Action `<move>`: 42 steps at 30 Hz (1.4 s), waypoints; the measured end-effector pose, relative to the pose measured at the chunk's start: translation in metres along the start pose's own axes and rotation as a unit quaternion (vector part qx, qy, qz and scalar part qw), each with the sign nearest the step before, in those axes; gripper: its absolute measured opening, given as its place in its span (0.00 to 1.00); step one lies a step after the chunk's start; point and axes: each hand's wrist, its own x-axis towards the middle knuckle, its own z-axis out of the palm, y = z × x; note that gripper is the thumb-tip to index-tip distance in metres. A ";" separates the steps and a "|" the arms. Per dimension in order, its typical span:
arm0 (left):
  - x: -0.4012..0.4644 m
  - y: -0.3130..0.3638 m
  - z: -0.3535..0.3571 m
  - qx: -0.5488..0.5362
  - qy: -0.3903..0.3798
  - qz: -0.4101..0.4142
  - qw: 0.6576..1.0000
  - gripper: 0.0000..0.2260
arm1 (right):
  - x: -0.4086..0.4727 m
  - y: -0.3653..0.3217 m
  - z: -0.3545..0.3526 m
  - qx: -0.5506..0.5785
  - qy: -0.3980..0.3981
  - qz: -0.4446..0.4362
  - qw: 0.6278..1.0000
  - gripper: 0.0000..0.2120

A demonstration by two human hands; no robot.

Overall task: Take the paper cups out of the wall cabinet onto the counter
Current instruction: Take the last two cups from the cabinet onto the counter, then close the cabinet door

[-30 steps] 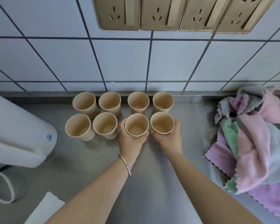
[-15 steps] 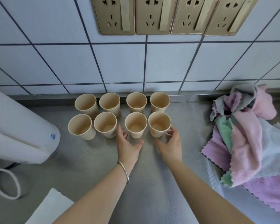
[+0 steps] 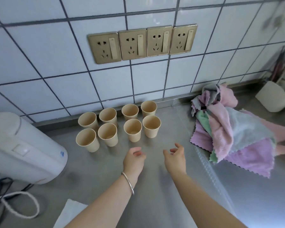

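No readable writing; small blue sticker on white appliance (image 3: 25,150), illegible. 8 paper cups (image 3: 118,127) upright in 2 rows on steel counter (image 3: 155,203), just beyond fingertips, untouched. Left hand (image 3: 133,160), right hand (image 3: 175,157) empty, fingers loosely curled. Tiled wall, 4 brass sockets (image 3: 142,43); cloths (image 3: 229,132) right of fingers.

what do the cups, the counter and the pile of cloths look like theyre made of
Cups: likely paper, matte tan, with thin rolled rims and no gloss.
Counter: apparently stainless steel, brushed grey, showing soft blurred reflections.
Cloths: probably microfibre or terry, fluffy pile with zigzag-cut edges, in pink, purple, green and grey.
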 end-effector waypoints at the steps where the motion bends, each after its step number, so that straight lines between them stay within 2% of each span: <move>1: -0.008 0.002 0.002 0.011 -0.024 0.014 1.000 0.13 | -0.010 0.003 -0.006 0.005 0.012 0.008 1.000 0.26; 5: -0.053 0.017 0.023 0.033 -0.149 0.085 0.985 0.10 | -0.058 0.016 -0.047 0.042 0.089 0.023 0.995 0.19; 10: -0.145 0.014 0.069 0.081 -0.320 0.140 0.934 0.09 | -0.135 0.043 -0.120 0.072 0.214 0.042 0.973 0.15; 17: -0.299 -0.016 0.116 0.154 -0.498 0.188 0.833 0.06 | -0.267 0.102 -0.224 0.144 0.398 0.074 0.903 0.13; 21: -0.401 -0.045 0.122 0.181 -0.596 0.194 0.758 0.05 | -0.357 0.146 -0.271 0.157 0.473 0.104 0.860 0.13; 26: -0.535 -0.085 0.114 0.201 -0.681 0.225 0.667 0.06 | -0.483 0.199 -0.319 0.163 0.562 0.128 0.800 0.12; 30: -0.645 -0.121 0.097 0.212 -0.734 0.254 0.593 0.10 | -0.587 0.236 -0.351 0.159 0.628 0.153 0.746 0.09; 32: -0.697 -0.140 0.087 0.206 -0.765 0.249 0.558 0.11 | -0.635 0.251 -0.364 0.163 0.657 0.158 0.719 0.07; 36: -0.787 -0.173 0.062 0.205 -0.830 0.206 0.477 0.11 | -0.725 0.274 -0.387 0.142 0.718 0.170 0.660 0.11; 42: -0.910 -0.194 0.043 0.188 -0.874 0.210 0.397 0.11 | -0.827 0.296 -0.436 0.121 0.783 0.170 0.586 0.10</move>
